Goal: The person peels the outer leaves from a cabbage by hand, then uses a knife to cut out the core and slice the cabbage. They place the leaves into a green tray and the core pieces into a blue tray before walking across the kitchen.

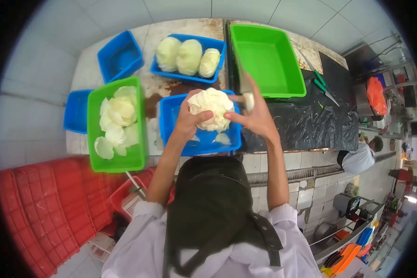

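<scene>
My left hand [186,121] grips a pale, ragged-cut cabbage [211,109] from its left side, with the thumb across its front. The cabbage is held above a blue tray [201,150] that has a few loose leaf pieces in it. My right hand [258,116] is closed around the pale handle of a knife [249,101], whose blade points away from me and looks blurred. The right thumb rests against the cabbage's right side.
Whole peeled cabbages [189,57] sit in another blue tray at the back. Loose leaves [116,118] lie in the left green tub [92,143]. A second green tub [266,60] is at right, beside green-handled knives [320,83]. Red crates [46,208] stand lower left; another person [356,157] is far right.
</scene>
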A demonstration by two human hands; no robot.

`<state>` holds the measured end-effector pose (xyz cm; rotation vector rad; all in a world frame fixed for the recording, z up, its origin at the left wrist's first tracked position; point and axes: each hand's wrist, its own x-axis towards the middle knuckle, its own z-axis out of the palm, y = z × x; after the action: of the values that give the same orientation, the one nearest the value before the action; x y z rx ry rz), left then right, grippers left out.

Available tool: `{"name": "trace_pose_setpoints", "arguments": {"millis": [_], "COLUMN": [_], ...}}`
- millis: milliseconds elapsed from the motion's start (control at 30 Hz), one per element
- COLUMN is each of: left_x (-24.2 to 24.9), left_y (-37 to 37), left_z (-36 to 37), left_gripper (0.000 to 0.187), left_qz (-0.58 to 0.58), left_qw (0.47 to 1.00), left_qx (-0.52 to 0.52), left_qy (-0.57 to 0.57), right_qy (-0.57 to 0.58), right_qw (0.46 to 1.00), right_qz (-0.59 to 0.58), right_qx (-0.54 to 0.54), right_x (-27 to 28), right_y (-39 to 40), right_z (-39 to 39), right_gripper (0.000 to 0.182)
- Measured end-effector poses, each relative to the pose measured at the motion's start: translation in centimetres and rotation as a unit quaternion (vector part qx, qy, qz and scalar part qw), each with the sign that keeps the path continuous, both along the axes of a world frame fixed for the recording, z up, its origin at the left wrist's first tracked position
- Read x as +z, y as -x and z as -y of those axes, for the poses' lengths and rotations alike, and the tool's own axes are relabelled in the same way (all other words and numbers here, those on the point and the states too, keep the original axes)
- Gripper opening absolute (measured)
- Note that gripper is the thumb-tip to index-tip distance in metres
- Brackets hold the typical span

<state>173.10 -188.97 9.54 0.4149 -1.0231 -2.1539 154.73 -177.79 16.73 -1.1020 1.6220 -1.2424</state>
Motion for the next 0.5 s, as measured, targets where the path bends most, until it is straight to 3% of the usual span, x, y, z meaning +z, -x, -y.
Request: {"name": "trace_pose_setpoints", "arguments": {"millis": [100, 267, 367, 433, 500], "left_x": [0.2, -0.9, -2.4, -2.7, -2.2], "left_y": [-2.7, -4.4, -4.2, -3.8, -3.7], "left_z": [1.0, 2.0, 1.5, 0.9, 0.0], "left_gripper": [0.066, 0.064, 0.063, 0.064, 0.067], "left_qz": [0.027, 0.042, 0.065, 0.129, 0.199], "left_qw": [0.998, 0.992, 0.991, 0.99, 0.979], "left_qx": [-0.039, -0.094, -0.096, -0.051, -0.01], "left_qy": [-0.03, -0.07, -0.07, 0.01, 0.029], "right_qy": [0.071, 0.058, 0.059, 0.123, 0.126], "right_qw": [0.995, 0.996, 0.998, 0.988, 0.985], "right_qz": [-0.058, -0.043, -0.01, -0.064, -0.023], "right_qx": [0.026, 0.048, 0.003, -0.072, -0.113], "right_x": [-0.7, -2.6, -4.7, -6.2, -10.0], "right_y": [-2.5, -4.1, -4.9, -5.7, -6.4], "right_z": [1.7, 1.9, 1.3, 1.1, 1.1], "right_gripper": [0.111, 0.105, 0.096, 0.087, 0.085]}}
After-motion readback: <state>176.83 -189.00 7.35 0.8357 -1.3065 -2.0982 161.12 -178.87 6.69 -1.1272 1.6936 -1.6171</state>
